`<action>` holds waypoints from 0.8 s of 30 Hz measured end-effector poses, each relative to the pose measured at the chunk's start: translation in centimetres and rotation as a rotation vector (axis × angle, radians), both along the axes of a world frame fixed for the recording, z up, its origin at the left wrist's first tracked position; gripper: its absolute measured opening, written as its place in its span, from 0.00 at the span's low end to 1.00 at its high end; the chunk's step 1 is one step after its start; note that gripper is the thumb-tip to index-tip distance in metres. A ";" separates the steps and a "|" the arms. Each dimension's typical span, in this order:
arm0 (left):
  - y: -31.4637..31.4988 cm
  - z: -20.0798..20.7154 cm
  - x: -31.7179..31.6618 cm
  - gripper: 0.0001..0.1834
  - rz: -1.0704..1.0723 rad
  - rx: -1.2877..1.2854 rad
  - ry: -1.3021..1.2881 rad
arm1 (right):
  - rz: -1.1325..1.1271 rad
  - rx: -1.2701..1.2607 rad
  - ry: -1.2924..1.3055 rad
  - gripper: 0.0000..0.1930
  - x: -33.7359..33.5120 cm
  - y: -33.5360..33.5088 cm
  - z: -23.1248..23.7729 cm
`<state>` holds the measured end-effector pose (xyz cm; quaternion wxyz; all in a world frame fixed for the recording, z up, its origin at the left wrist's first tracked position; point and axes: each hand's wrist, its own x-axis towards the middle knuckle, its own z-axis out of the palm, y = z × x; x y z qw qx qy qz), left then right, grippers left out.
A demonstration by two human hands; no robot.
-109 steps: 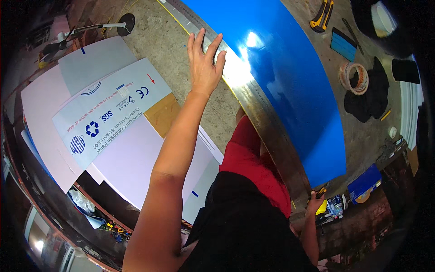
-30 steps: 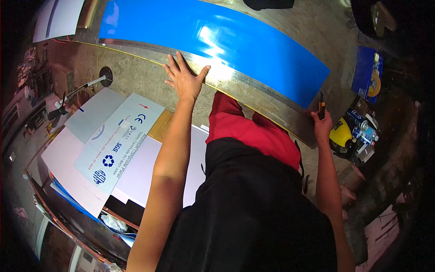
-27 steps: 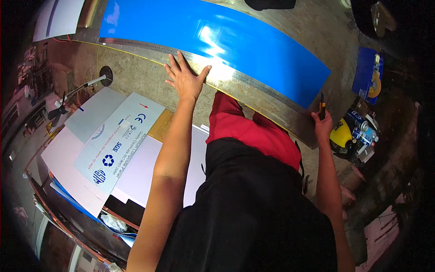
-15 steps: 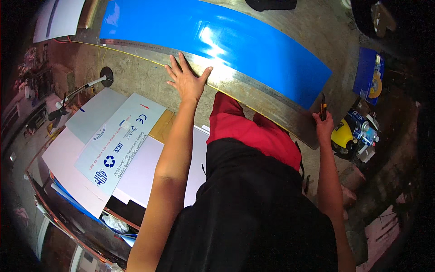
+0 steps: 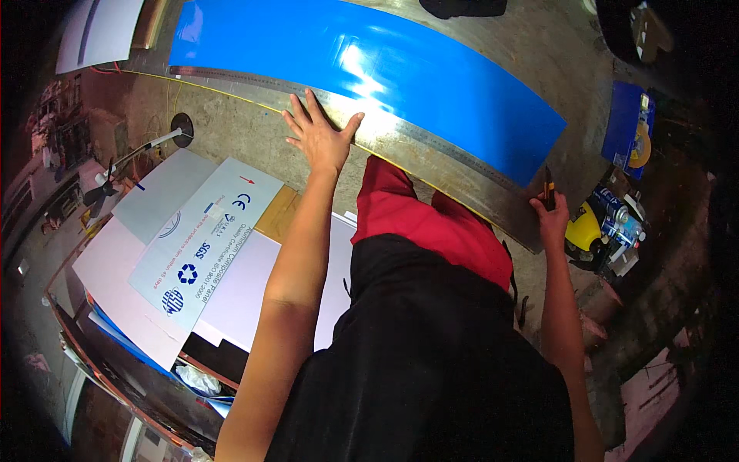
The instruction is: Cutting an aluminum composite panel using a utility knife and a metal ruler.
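A long bright blue sheet (image 5: pixel 308 46) lies across the metal-topped table (image 5: pixel 462 185). Along its near edge runs a long steel ruler (image 5: pixel 431 138). My left hand (image 5: pixel 319 138) is spread open, its fingertips pressing at the ruler and table edge near the middle. At the sheet's right end, my right hand (image 5: pixel 551 215) is closed round a utility knife (image 5: pixel 549 192) with an orange and black handle. The knife points away from me, close to the sheet's near right corner; whether its tip touches anything I cannot tell.
Printed grey panels (image 5: pixel 208 239) and pale sheets are stacked at left, beside a fan (image 5: pixel 100 185) on a white pole. Right of the table sit a tape roll (image 5: pixel 640 146) on a blue piece, a yellow container (image 5: pixel 583 227) and spray cans (image 5: pixel 612 206). A dark item (image 5: pixel 462 6) lies at the far edge.
Almost nothing has moved. My right hand and the knife have shifted very slightly; my left hand stays in place.
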<state>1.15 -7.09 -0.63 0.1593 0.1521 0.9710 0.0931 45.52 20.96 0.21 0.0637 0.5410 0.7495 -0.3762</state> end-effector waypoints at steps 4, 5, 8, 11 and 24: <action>0.1 0.1 0.0 0.70 0.003 0.008 0.001 | -0.095 -0.042 0.043 0.17 -0.4 -0.1 0.1; 0.1 0.1 0.0 0.70 0.003 0.010 0.004 | -0.141 -0.040 0.043 0.16 -0.4 -0.1 -0.1; 0.1 0.2 0.0 0.70 0.004 0.004 -0.002 | -0.211 -0.008 0.085 0.15 -1.1 -0.4 -0.4; 0.2 0.2 0.1 0.69 -0.003 0.008 0.002 | -0.133 0.083 0.022 0.15 -0.5 -0.1 -1.3; 0.1 0.6 0.2 0.68 -0.002 0.006 0.007 | -0.070 0.032 -0.110 0.19 0.1 0.6 -1.9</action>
